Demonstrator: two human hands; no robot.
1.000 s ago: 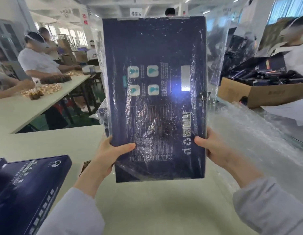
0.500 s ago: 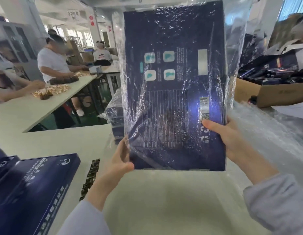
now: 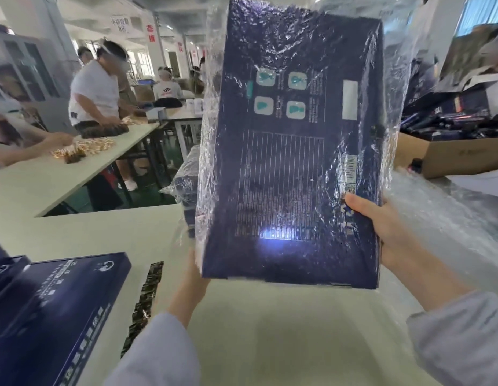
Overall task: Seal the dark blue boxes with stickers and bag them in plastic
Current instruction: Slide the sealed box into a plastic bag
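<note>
I hold a dark blue box upright in front of me, its printed back toward the camera, wrapped in a crinkled clear plastic bag that sticks out past its top and right side. My right hand grips the box's lower right edge, thumb across the front. My left hand holds the lower left corner, its fingers mostly hidden behind the box. Another dark blue box lies flat on the table at lower left. A dark strip of stickers lies beside it.
The pale table spreads below. Bagged boxes are stacked behind the held one. Clear plastic bags pile at the right, with a cardboard carton of dark items beyond. People work at a long table at left.
The bagged box has shifted to the right and risen closer to the camera. My left thumb has slipped from the front to behind the lower left corner.
</note>
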